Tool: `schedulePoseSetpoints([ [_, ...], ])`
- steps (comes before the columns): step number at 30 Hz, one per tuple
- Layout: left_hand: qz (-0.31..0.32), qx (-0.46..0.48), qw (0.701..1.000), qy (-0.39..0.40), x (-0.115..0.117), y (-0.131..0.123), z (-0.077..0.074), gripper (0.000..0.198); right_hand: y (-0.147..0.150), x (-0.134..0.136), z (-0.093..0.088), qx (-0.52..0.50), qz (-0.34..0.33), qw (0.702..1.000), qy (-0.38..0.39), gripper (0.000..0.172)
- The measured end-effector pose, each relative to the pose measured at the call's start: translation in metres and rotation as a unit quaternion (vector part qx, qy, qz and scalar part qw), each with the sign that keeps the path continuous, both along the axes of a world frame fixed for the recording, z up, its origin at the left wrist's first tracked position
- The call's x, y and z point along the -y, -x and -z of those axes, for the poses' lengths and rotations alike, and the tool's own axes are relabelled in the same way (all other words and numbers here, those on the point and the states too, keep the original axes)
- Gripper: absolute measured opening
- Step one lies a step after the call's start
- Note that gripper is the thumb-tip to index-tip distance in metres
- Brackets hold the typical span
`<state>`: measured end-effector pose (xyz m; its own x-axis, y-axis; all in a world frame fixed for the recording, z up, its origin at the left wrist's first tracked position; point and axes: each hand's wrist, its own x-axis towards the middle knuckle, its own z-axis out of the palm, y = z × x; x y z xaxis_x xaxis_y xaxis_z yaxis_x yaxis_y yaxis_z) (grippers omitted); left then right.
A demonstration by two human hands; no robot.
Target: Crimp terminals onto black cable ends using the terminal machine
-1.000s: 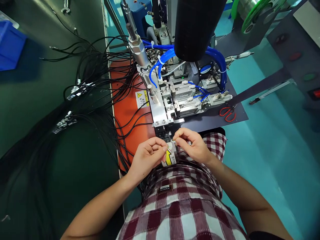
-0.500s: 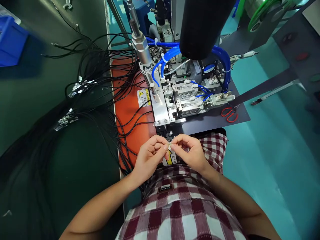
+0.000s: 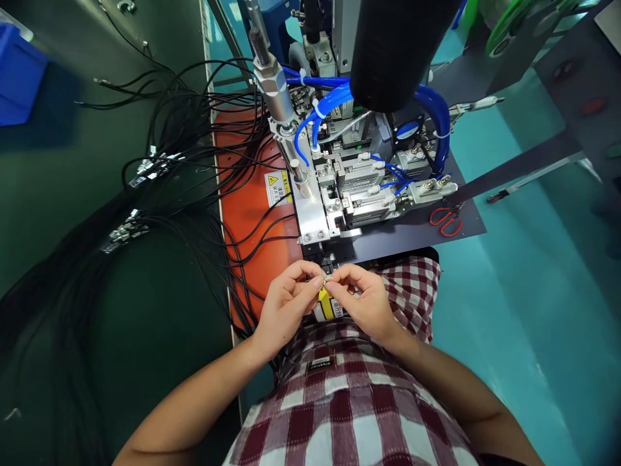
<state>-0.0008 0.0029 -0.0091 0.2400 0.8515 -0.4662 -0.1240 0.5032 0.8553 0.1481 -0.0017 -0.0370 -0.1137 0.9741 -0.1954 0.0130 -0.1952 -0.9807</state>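
A tiny pale piece, too small and too covered by fingers to identify, sits where the fingertips of both hands meet, low in front of the body. The left hand and the right hand each make a narrow thumb-and-forefinger pinch on it, the tips almost touching. With something so small, light pressure seems best: steady one pinch, make fine adjustments with the other, and keep the wrists low so that the tips do not block the view. Just below the grip is a white label with a yellow arrow, smooth and partly hidden by the hands; nearer the body spreads soft maroon-and-white checked cloth. Just beyond the grip begins a machine of bright, square-edged metal, its flat silver plate screwed down, with glossy blue tubing curving above. Left of the grip, thin, flexible black cables cross a smooth orange-red panel, and farther left shiny silver cable ends lie clustered on a dark green surface. Beyond the grip to the right rest red-handled scissors with rounded loops.
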Motion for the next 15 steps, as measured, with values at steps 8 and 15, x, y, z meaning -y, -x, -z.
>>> schedulePoseSetpoints([
  [8, 0.007, -0.019, 0.999, 0.040, -0.001, 0.001, 0.001, 0.024, -0.007, 0.000, 0.000, 0.042, -0.010, 0.999, -0.032, 0.012],
  [15, 0.008, -0.025, 1.000, 0.016, -0.001, 0.001, 0.001, 0.021, -0.010, -0.005, -0.005, 0.123, -0.013, 0.986, -0.112, 0.011],
])
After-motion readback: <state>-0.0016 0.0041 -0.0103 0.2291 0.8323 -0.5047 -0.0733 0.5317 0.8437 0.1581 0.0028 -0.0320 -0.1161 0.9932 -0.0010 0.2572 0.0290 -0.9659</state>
